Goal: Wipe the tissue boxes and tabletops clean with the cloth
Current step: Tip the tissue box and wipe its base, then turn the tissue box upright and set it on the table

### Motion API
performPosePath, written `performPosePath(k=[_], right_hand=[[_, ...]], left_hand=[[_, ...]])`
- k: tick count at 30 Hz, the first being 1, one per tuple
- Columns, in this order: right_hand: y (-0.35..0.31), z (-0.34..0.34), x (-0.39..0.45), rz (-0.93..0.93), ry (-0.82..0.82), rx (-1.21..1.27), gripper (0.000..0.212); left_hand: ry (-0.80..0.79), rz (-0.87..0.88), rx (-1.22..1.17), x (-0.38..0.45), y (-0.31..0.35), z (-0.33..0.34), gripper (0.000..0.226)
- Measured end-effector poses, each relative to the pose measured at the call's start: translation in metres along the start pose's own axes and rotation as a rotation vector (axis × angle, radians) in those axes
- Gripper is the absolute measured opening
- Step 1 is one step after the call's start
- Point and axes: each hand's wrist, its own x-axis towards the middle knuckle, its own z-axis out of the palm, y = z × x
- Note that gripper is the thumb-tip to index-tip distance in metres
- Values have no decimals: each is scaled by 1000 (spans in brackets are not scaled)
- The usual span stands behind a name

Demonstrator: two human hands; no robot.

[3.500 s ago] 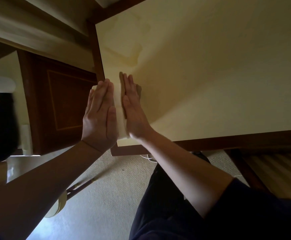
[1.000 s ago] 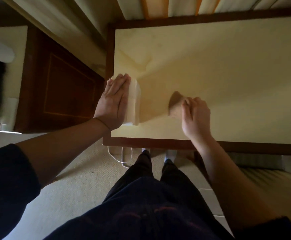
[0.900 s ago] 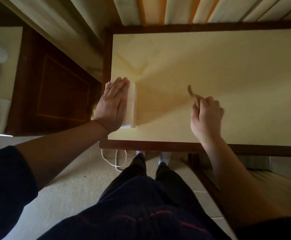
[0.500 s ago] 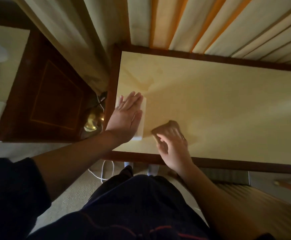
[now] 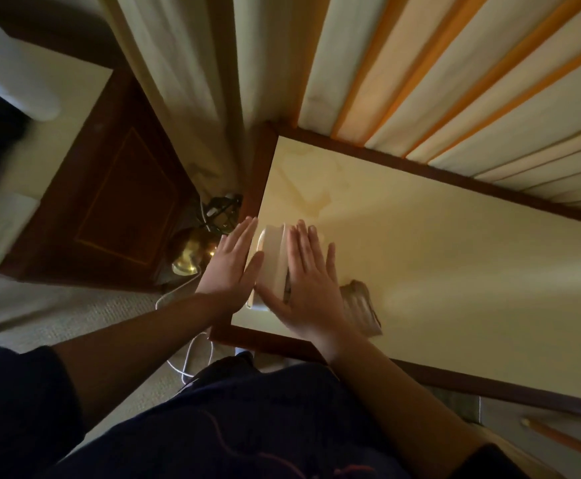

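Observation:
A cream tissue box (image 5: pixel 271 261) stands at the near left corner of the pale yellow tabletop (image 5: pixel 437 271). My left hand (image 5: pixel 230 262) presses flat against the box's left side with straight fingers. My right hand (image 5: pixel 308 281) lies flat on the box's right side and top, fingers straight. The brown cloth (image 5: pixel 360 307) lies crumpled on the tabletop just right of my right hand, and neither hand holds it.
The table has a dark wood rim (image 5: pixel 258 174). Striped curtains (image 5: pixel 420 70) hang behind it. A brass lamp base (image 5: pixel 192 250) and white cables (image 5: pixel 189 361) sit on the carpet at the left, beside a dark wood cabinet (image 5: pixel 116 205).
My right hand has let go of the cloth, which now lies on the table, and has moved left onto the tissue box. My left hand stays against the box.

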Motion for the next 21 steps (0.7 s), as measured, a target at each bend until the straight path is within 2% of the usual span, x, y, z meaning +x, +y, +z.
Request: performPosePath(k=[3, 9, 15, 18, 21], right_hand=[[16, 0, -4, -13, -5, 17, 115], [51, 5, -25, 83, 49, 216, 111], [91, 22, -49, 328, 65, 225, 84], [112, 34, -55, 418, 47, 283, 84], [123, 44, -55, 430, 63, 359, 83]], left_hand=[[-67, 52, 38, 2, 0, 4, 69], [-156, -6, 19, 11, 14, 21, 93], [-141, -113, 23, 13, 33, 45, 100], [-193, -179, -98, 9, 53, 62, 99], [-141, -163, -188, 8, 68, 80, 97]])
